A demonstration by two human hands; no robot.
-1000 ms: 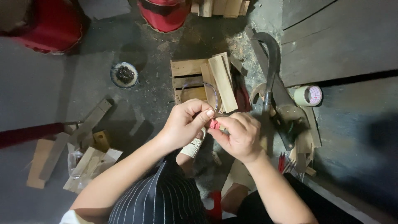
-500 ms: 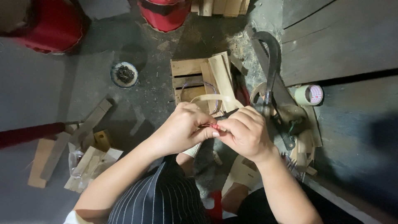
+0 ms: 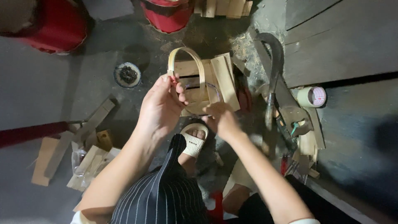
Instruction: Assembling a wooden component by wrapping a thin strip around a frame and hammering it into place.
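My left hand (image 3: 159, 108) pinches one end of a thin bamboo strip (image 3: 191, 56) that is bent into an arch above a small wooden crate (image 3: 203, 79). My right hand (image 3: 222, 118) holds the strip's other end low down, beside a clear loop of tape or plastic (image 3: 207, 89); the exact grip there is partly hidden. Both hands are close together above my sandalled foot (image 3: 194, 139). My striped apron (image 3: 166, 191) fills the lower middle of the view.
A curved sickle (image 3: 271, 62) and a hand saw (image 3: 290, 112) lie to the right, next to a roll of tape (image 3: 311, 96). Wood offcuts (image 3: 78, 145) lie at the left. A small round tin (image 3: 127, 74) and red containers (image 3: 168, 14) stand further off.
The hands have parted and the left one has lifted, drawing the bamboo strip up into a tall arch over the crate. The small red thing pinched between the fingers earlier no longer shows.
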